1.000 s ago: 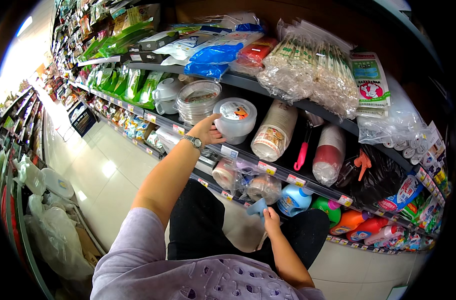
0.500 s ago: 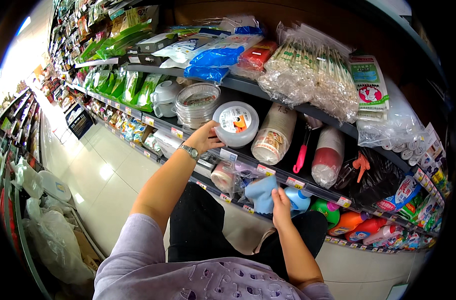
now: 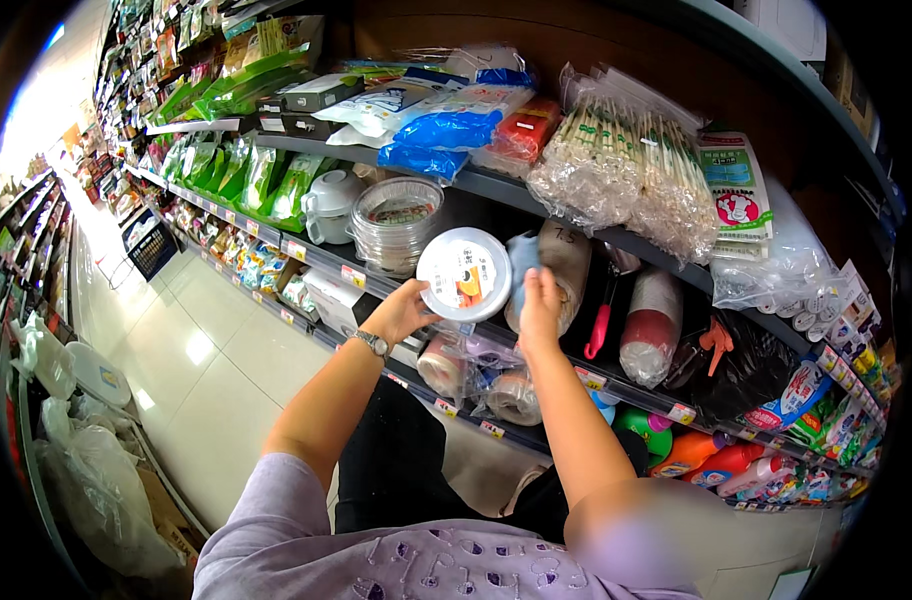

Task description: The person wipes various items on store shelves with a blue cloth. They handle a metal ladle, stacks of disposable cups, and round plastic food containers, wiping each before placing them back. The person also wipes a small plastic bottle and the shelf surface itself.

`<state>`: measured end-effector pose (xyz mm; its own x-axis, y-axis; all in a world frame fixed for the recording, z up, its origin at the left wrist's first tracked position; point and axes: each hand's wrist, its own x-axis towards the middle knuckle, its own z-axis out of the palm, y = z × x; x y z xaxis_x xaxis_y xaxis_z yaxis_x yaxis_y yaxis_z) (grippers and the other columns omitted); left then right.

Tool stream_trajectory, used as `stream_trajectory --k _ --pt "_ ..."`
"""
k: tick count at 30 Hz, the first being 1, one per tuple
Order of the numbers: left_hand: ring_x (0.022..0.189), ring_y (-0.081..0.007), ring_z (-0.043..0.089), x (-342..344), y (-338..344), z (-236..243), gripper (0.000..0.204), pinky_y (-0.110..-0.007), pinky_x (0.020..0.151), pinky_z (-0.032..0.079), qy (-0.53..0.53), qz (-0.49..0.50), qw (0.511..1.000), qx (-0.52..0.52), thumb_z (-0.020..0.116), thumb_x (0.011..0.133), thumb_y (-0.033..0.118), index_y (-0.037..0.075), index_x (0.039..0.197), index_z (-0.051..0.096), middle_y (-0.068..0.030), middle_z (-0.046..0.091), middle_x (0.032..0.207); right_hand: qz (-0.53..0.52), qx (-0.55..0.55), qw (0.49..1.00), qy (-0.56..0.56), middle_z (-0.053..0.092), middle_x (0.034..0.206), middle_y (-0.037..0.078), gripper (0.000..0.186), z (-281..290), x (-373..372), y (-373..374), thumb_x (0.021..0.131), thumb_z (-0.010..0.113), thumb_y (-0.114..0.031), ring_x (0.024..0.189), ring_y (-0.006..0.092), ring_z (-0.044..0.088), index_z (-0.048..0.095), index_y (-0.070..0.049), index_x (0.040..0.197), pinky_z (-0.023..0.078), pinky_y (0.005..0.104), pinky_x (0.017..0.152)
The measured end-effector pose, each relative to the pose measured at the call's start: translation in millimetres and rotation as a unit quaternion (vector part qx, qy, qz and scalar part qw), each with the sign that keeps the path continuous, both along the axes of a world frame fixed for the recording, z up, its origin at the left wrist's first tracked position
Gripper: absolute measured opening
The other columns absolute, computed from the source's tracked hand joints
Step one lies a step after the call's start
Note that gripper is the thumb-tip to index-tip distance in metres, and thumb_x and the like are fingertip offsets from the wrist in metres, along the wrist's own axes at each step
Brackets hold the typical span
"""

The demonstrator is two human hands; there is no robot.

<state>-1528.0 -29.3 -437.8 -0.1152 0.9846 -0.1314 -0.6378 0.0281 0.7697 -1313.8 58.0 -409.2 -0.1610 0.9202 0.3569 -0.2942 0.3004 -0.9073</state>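
My left hand (image 3: 400, 311) grips the left side of a round white plastic food container (image 3: 464, 275) with a printed label, held in front of the middle shelf. A folded blue cloth (image 3: 523, 268) is in my right hand (image 3: 541, 310), pressed close along the container's right side. Behind and left of the container stands a stack of clear round lidded tubs (image 3: 396, 222). Just beyond the cloth, a sleeve of paper cups (image 3: 564, 262) lies on the shelf, partly hidden by my right hand.
A pink-handled utensil (image 3: 601, 318) and another wrapped cup sleeve (image 3: 652, 330) lie to the right. Bundled wooden skewers (image 3: 631, 165) overhang the upper shelf. Bottles (image 3: 691, 449) line the bottom shelf. A dark basket (image 3: 151, 243) stands on the aisle floor.
The white container has come off the shelf toward me and tilted. My right hand has risen with the cloth from the lower shelf to the container's right side.
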Motion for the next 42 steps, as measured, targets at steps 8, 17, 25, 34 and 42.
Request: stream_trajectory --k 8,17,25,34,42 --pt "0.120 -0.0208 0.040 39.2 -58.6 38.0 0.047 -0.051 0.095 0.038 0.062 0.033 0.991 0.110 0.059 0.090 0.029 0.014 0.124 0.029 -0.0087 0.043 0.123 0.108 -0.091 0.971 0.194 0.053 0.122 0.007 0.035 12.9 22.2 -51.2 0.097 0.046 -0.023 0.112 0.0163 0.049 0.045 -0.003 0.125 0.036 0.0325 0.098" --pt "0.129 -0.0299 0.033 102.4 -112.3 -6.2 0.094 -0.055 0.099 0.035 0.043 -0.017 0.996 0.079 0.072 0.076 0.044 0.012 0.141 0.013 -0.0145 0.031 0.139 0.090 -0.183 0.964 0.169 0.053 0.120 0.005 0.034 -12.8 99.2 -124.5 0.097 0.047 -0.026 0.113 0.0144 0.048 0.046 -0.003 0.123 0.034 0.0308 0.100" --pt "0.130 -0.0295 0.035 148.3 -131.3 -22.8 0.079 -0.054 0.097 0.038 -0.006 -0.060 0.998 0.022 0.064 0.084 0.031 0.010 0.142 0.015 -0.0141 0.032 0.140 0.004 -0.163 0.985 0.059 0.055 0.115 0.005 0.031 -40.8 137.8 -139.5 0.098 0.044 -0.022 0.104 0.0111 0.048 0.052 0.000 0.119 0.036 0.0263 0.093" --pt "0.125 -0.0273 0.038 180.5 -140.2 -36.4 0.080 -0.050 0.092 0.042 0.041 0.004 0.997 -0.059 0.065 0.084 0.031 0.010 0.141 0.014 -0.0141 0.032 0.138 0.060 -0.180 0.982 0.022 0.056 0.110 0.012 0.031 -9.7 148.4 -151.4 0.096 0.045 -0.020 0.100 0.0197 0.051 0.052 0.003 0.116 0.039 0.0308 0.088" --pt "0.126 -0.0286 0.037 185.2 -154.1 -38.0 0.073 -0.052 0.094 0.040 0.054 0.037 0.994 -0.092 0.064 0.084 0.028 0.011 0.140 0.019 -0.0120 0.034 0.137 -0.164 0.252 0.850 -0.433 0.047 0.119 0.018 0.043 -20.4 137.7 -154.6 0.081 0.063 -0.019 0.101 0.0344 0.047 0.052 -0.001 0.119 0.039 0.0417 0.087"
